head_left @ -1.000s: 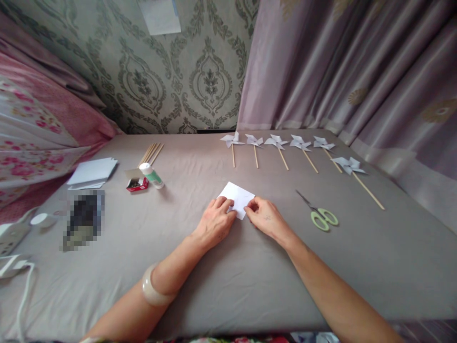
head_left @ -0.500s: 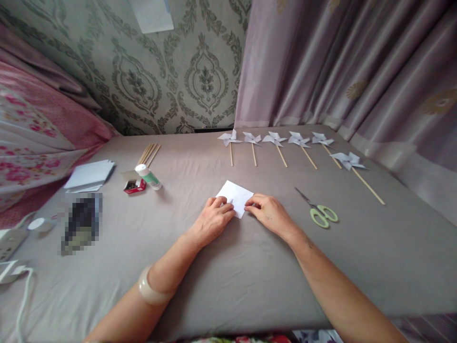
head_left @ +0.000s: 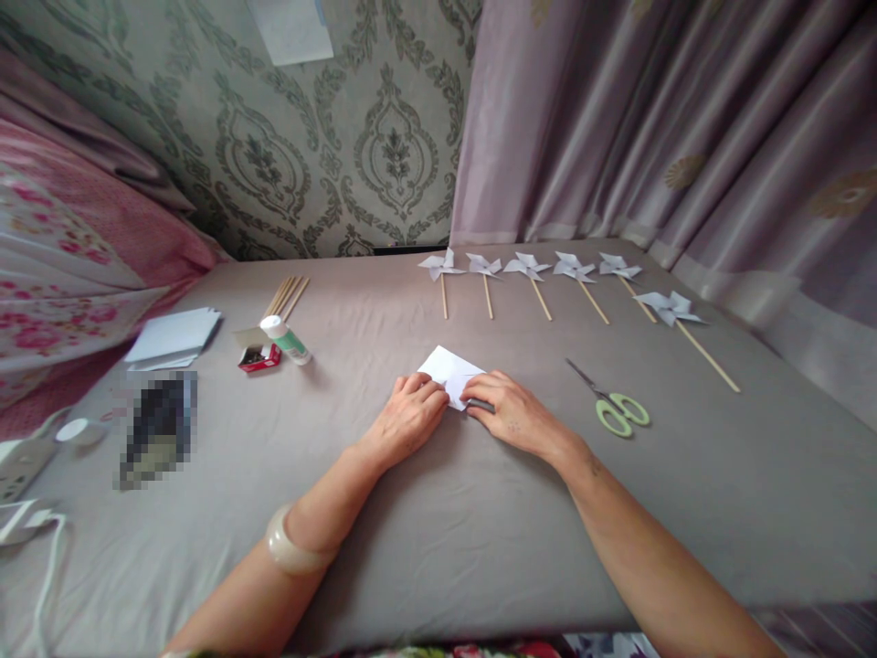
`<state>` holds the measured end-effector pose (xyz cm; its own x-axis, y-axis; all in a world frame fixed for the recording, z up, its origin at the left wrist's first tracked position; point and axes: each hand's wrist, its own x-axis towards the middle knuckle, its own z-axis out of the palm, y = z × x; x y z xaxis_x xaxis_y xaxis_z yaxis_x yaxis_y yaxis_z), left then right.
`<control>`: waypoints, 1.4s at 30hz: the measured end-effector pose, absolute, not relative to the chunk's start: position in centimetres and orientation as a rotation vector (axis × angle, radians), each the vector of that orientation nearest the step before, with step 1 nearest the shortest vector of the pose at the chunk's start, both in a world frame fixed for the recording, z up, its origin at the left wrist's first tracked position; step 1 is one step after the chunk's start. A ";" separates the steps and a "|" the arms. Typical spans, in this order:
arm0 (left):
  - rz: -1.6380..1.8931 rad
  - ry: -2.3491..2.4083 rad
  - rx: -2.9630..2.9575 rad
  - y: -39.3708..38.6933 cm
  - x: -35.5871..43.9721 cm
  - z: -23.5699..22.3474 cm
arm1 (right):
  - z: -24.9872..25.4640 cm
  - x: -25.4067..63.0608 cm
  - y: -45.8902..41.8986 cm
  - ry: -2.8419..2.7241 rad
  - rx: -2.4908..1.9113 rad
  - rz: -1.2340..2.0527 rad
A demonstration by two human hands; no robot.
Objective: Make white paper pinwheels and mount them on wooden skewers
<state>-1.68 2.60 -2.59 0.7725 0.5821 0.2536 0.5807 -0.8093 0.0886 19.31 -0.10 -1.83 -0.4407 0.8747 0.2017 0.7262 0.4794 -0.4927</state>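
Observation:
A small white sheet of paper [head_left: 449,365] lies on the cloth-covered table between my hands, with its near part folded inward. My left hand [head_left: 409,413] is closed at the paper's left side, its fingertips pressing a folded part near the middle. On the right side, my right hand [head_left: 508,408] pinches a corner of the sheet and bends it toward the centre. My fingers cover part of the paper's edges. Green-handled scissors [head_left: 609,404] lie to the right of my right hand, blades pointing away.
Several white paper pinwheels [head_left: 527,266] on sticks lie at the back right. To the left are a glue stick [head_left: 288,341], a small red box [head_left: 260,357], several wooden sticks [head_left: 285,297] and stacked paper [head_left: 173,337]. A power strip [head_left: 24,468] sits at the left edge.
My right hand has shifted slightly left and inward, bringing the paper's right corner toward the middle. My left hand stays nearly in place on the sheet.

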 end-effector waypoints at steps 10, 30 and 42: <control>0.524 0.914 2.898 3.1 -2.2 -2.9 | -2.8 18.6 0.0 -2.306 -1.300 0.379; 0.582 1.093 2.921 2.9 -2.1 -2.9 | -2.3 16.4 -0.2 -2.044 -1.551 0.560; 0.557 1.080 2.910 2.8 -2.1 -3.1 | -3.0 15.5 1.2 -1.881 -1.756 0.513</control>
